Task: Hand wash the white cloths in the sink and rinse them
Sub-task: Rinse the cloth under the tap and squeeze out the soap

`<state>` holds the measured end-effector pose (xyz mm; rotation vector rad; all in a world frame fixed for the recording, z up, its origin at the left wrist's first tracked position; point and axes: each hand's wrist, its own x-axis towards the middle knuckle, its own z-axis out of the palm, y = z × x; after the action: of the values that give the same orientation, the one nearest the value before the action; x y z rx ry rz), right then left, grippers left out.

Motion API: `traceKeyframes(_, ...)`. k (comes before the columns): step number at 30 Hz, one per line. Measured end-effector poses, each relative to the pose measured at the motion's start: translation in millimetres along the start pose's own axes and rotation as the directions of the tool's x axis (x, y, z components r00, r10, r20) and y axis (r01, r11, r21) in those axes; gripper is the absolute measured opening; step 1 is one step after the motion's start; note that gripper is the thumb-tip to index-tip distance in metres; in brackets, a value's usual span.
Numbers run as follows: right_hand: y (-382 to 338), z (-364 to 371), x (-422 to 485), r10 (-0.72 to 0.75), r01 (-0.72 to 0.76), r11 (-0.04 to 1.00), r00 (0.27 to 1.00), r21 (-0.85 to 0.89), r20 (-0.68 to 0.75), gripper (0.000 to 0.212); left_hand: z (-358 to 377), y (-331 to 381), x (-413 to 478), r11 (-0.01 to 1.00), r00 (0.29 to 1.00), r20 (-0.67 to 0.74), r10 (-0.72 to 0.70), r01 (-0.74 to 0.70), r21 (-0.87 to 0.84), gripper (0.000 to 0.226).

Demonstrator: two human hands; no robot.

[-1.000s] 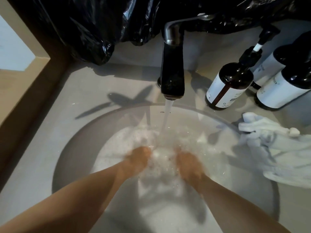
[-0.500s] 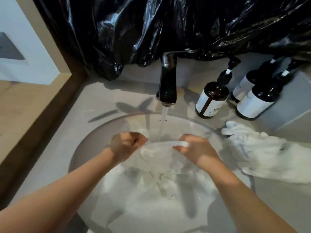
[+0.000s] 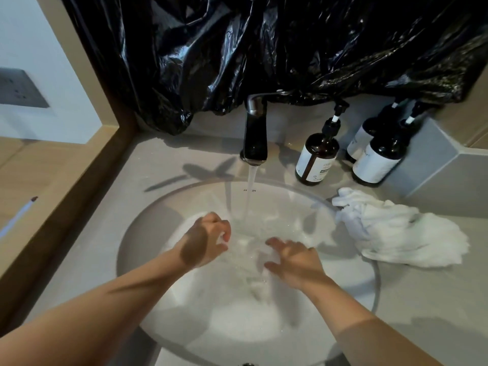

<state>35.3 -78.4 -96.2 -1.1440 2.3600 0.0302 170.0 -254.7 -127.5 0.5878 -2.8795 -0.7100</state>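
Note:
A wet white cloth [image 3: 253,262] lies bunched in the white sink [image 3: 224,326], under the water stream [image 3: 250,191] from the dark faucet [image 3: 255,138]. My left hand [image 3: 208,239] is on the cloth's left side, fingers curled around a fold of it. My right hand [image 3: 293,257] is on its right side, fingers spread and touching the cloth. The cloth and water are blurred. A second white cloth [image 3: 396,233] lies crumpled on the counter at the sink's right rim.
Three dark pump bottles [image 3: 317,157] [image 3: 380,159] [image 3: 361,138] stand behind the sink on the right. Black plastic sheeting [image 3: 264,48] hangs over the back wall. A wooden ledge [image 3: 52,180] with a thin pen-like stick [image 3: 15,217] runs along the left.
The hands rose from the foamy water, stretched the cloth under the tap, then lowered it. My right hand has loosened from a fist to spread fingers. The view has tilted up.

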Motion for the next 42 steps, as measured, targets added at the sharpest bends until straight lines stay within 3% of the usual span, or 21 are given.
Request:
traceKeyframes(2,-1,6,-1,0.015,-0.027,0.997,0.988,0.074,0.154,0.046,1,-3,-1,0.996,0.992,0.103,-0.073,0.078,-0.042,0.02)
traceKeyframes(4,-2,5,-1,0.014,-0.045,0.935,0.996,0.352,0.091,0.046,-6,1,2,0.951,0.984,0.054,-0.17,0.178,-0.253,0.03)
traceKeyframes(6,-7,-2,-3,-0.048,0.022,0.705,0.999,0.709,0.016,0.061,-22,18,6,0.768,0.96,0.091,-0.265,0.267,-0.582,0.043)
traceKeyframes(7,-10,-5,-4,-0.108,0.05,0.584,0.994,0.81,0.017,0.069,-30,26,8,0.663,0.96,0.12,-0.251,0.261,-0.702,0.048)
traceKeyframes(8,-15,-9,-3,-0.162,0.068,0.527,0.987,0.847,0.022,0.072,-36,34,10,0.584,0.966,0.131,-0.223,0.24,-0.775,0.052)
traceKeyframes(10,-25,-16,0,-0.225,0.134,0.515,0.974,0.847,-0.017,0.048,-47,46,12,0.482,0.978,0.109,-0.175,0.182,-0.857,0.056)
traceKeyframes(12,-35,-30,0,-0.18,0.175,0.519,0.979,0.836,-0.093,0.012,-56,49,13,0.415,0.984,0.047,-0.175,0.117,-0.902,0.057)
traceKeyframes(14,-39,-43,-1,-0.117,0.199,0.54,0.98,0.818,-0.162,0.011,-62,47,11,0.337,0.977,-0.006,-0.212,0.067,-0.939,0.059)
traceKeyframes(17,-42,-54,-4,-0.248,0.227,0.631,0.965,0.741,-0.085,0.035,-61,50,7,0.296,0.975,-0.067,-0.213,-0.001,-0.955,0.061)
traceKeyframes(19,-48,-49,-6,-0.301,0.199,0.646,0.954,0.737,0.007,0.02,-57,57,6,0.31,0.978,-0.091,-0.19,-0.028,-0.95,0.059)
traceKeyframes(20,-50,-49,-7,-0.258,0.153,0.613,0.966,0.775,0.013,0.008,-56,59,7,0.328,0.976,-0.098,-0.195,-0.029,-0.944,0.057)
traceKeyframes(23,-45,-49,1,-0.02,0.033,0.455,0.999,0.89,-0.027,0.018,-52,52,12,0.336,0.955,-0.111,-0.276,-0.013,-0.942,0.05)
traceKeyframes(26,-42,-55,14,0.183,-0.03,0.318,0.983,0.948,-0.03,0.019,-45,44,16,0.377,0.963,0.079,-0.257,0.175,-0.91,0.062)
traceKeyframes(28,-44,-60,20,0.189,-0.034,0.315,0.982,0.948,-0.027,0.019,-39,45,18,0.422,0.962,0.221,-0.158,0.269,-0.866,0.068)
traceKeyframes(31,-43,-64,27,0.169,0.019,0.284,0.983,0.959,-0.07,0.032,-32,48,22,0.456,0.964,0.255,-0.081,0.263,-0.85,0.079)
traceKeyframes(33,-42,-67,31,0.136,0.057,0.128,0.988,0.99,-0.074,0.026,-25,47,24,0.459,0.972,0.232,-0.043,0.226,-0.859,0.094)
traceKeyframes(35,-46,-76,34,0.073,0.018,-0.12,0.997,0.993,-0.009,0.018,-16,48,25,0.427,0.978,0.21,-0.017,0.197,-0.882,0.097)
traceKeyframes(39,-50,-84,43,0.095,-0.008,-0.324,0.995,0.946,0.041,0.02,-9,54,28,0.317,0.95,0.305,-0.066,0.31,-0.896,0.055)
traceKeyframes(40,-47,-81,44,0.1,0.004,-0.345,0.995,0.939,0.032,0.022,-10,52,29,0.255,0.933,0.345,-0.099,0.359,-0.898,0.053)
traceKeyframes(42,-38,-67,46,0.128,0.033,-0.24,0.992,0.97,-0.002,0.03,-11,53,30,0.141,0.913,0.386,-0.136,0.403,-0.904,0.052)
